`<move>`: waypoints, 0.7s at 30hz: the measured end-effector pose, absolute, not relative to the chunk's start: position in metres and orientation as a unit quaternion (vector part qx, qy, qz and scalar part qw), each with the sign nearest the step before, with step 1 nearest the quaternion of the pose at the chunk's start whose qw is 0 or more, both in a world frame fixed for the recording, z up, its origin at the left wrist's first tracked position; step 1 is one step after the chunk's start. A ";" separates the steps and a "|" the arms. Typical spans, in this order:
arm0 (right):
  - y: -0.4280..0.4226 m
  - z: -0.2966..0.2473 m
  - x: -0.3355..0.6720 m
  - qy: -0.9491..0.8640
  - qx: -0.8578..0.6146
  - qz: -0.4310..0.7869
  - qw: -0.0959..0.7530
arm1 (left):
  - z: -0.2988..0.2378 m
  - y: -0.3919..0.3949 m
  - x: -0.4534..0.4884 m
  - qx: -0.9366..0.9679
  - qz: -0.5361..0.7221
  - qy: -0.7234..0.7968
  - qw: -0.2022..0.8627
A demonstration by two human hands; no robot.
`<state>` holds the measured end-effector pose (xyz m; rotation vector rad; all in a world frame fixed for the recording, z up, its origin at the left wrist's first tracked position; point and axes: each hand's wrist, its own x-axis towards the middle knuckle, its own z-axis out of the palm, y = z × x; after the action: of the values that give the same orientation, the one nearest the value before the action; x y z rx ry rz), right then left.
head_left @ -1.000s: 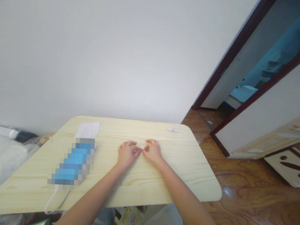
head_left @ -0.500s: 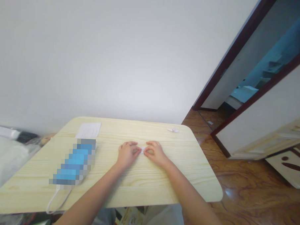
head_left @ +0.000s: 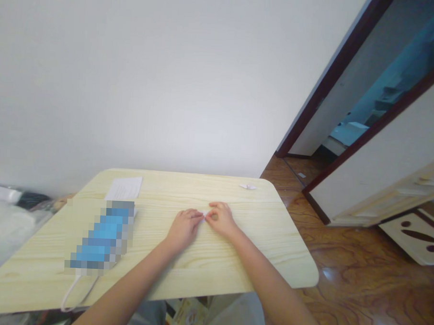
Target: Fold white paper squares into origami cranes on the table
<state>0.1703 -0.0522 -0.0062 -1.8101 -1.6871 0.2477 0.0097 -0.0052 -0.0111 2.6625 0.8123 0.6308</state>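
Between my two hands, low over the middle of the table (head_left: 256,250), is a small piece of white folded paper (head_left: 204,216), mostly covered by fingertips. My left hand (head_left: 185,227) is closed, its fingers pressed together on the paper's left side. From the other side my right hand (head_left: 221,219) pinches the paper between thumb and index finger, its other fingers curled loosely. A small folded white paper piece (head_left: 248,187) with pointed ends lies beyond my right hand, near the table's far right corner.
A white printed sheet (head_left: 124,188) lies at the far left of the table. Nearer is a pixelated blue device (head_left: 100,236) with a white cable (head_left: 69,292) running over the front edge. A white wall (head_left: 191,84) stands behind; a doorway and wooden floor (head_left: 356,274) are right.
My left fingers have flattened and closed together on the paper. My right fingertips have moved slightly left toward them. The whole view has shifted a little.
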 end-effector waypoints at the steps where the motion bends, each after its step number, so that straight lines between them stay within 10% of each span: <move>1: -0.052 -0.007 0.170 -0.638 -0.692 0.091 0.325 | -0.010 -0.008 0.007 0.924 0.215 0.285 0.137; 21: -0.045 -0.007 0.168 -0.634 -0.714 0.078 0.286 | -0.008 -0.015 -0.009 0.953 0.124 0.262 0.092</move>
<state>0.1680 -0.0453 -0.0071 -1.9095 -1.6945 0.2078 -0.0089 -0.0147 -0.0085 2.8289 0.7775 0.3676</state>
